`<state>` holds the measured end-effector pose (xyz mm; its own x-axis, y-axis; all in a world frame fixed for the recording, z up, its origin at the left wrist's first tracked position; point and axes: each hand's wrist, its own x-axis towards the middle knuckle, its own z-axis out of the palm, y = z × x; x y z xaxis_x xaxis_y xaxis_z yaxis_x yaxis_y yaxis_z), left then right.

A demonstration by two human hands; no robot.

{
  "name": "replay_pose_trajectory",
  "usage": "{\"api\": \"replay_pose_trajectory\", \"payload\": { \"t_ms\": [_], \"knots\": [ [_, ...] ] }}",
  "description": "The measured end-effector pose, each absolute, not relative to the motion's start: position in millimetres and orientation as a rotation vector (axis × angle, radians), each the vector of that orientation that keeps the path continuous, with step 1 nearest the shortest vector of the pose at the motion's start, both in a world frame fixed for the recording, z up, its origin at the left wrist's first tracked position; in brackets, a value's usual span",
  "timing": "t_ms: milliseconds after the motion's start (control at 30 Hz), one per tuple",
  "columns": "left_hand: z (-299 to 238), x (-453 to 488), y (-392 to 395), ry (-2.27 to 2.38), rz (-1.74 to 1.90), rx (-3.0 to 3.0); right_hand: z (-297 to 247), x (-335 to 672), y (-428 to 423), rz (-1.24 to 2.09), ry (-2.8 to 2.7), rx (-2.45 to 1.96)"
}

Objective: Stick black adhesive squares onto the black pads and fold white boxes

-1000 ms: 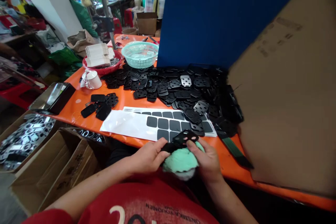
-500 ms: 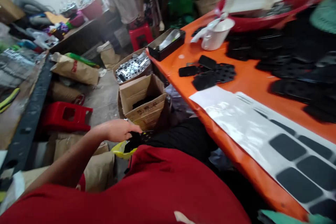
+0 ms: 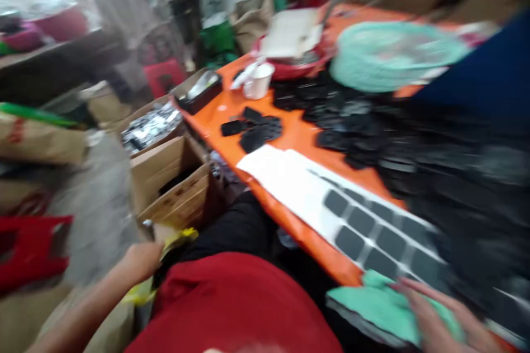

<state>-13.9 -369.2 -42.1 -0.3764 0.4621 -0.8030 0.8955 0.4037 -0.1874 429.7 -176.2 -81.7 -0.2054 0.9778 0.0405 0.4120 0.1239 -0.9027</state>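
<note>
My left hand [image 3: 144,261] is low on the left, beside my thigh and against a yellow plastic bag [image 3: 143,289]. Motion blur and the bag hide its fingers. At the lower right, my right hand [image 3: 441,314] grips a folded green cloth [image 3: 379,306] with a grey underside, at the near edge of the orange-covered table [image 3: 296,227]. Just beyond the cloth lies a white sheet [image 3: 281,171] bearing rows of dark rounded pads. A small cluster of black pads [image 3: 259,133] sits farther up the table.
An open cardboard box [image 3: 169,176] and a box of shiny metal parts [image 3: 151,127] stand left of the table. Piles of black pieces [image 3: 351,121], a white cup [image 3: 259,81] and a green basket [image 3: 393,58] occupy the table. A red stool [image 3: 33,248] is left; another person [image 3: 120,0] is behind.
The view has swung right. My right hand has come into sight with the green cloth, of which only an edge showed before. My left hand has moved lower, beside the yellow bag.
</note>
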Motion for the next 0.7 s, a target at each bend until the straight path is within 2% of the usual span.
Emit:
{"api": "replay_pose_trajectory", "payload": {
  "t_ms": [100,300,500,700],
  "knots": [
    [-27,0,-311,1.845,-0.716,1.428,-81,457,-177,0.622,-1.835,-1.377],
    [11,96,-168,1.483,-0.015,2.144,-88,468,-188,0.216,-2.010,-1.277],
    [4,239,-50,0.996,0.286,2.693,-94,468,-191,0.237,-2.014,-1.308],
    [-32,351,-1,0.516,0.155,2.949,-91,471,-192,0.303,-1.945,-1.339]
  ]
}}
